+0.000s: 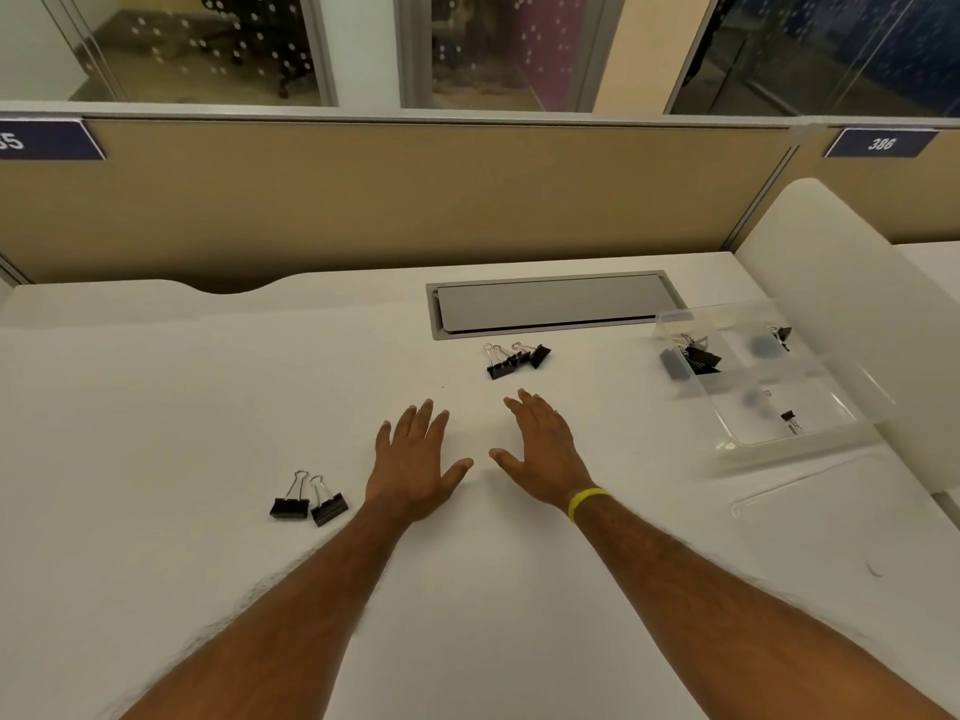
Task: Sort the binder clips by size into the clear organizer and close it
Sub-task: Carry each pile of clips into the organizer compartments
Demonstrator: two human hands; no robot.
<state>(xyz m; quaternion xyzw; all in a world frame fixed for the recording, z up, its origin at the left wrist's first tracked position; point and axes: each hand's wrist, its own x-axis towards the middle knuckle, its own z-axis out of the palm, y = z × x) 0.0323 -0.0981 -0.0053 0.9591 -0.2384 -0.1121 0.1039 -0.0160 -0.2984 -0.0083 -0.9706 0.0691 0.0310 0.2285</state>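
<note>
Left hand (415,459) and right hand (540,449) were out flat in front of the grey hatch (550,304), fingers straight, slightly spread, holding nothing. Small clips (511,358) sat just in front of the hatch, two big clips (309,504) well front-left of it. Clear organizer (748,423) was right of the hatch, stored clips (693,358) inside.

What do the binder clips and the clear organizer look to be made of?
Binder clips: probably black painted metal bodies, matte, with shiny silver wire handles. Organizer: clear, glossy plastic; the desk and the clips inside show through its walls.
</note>
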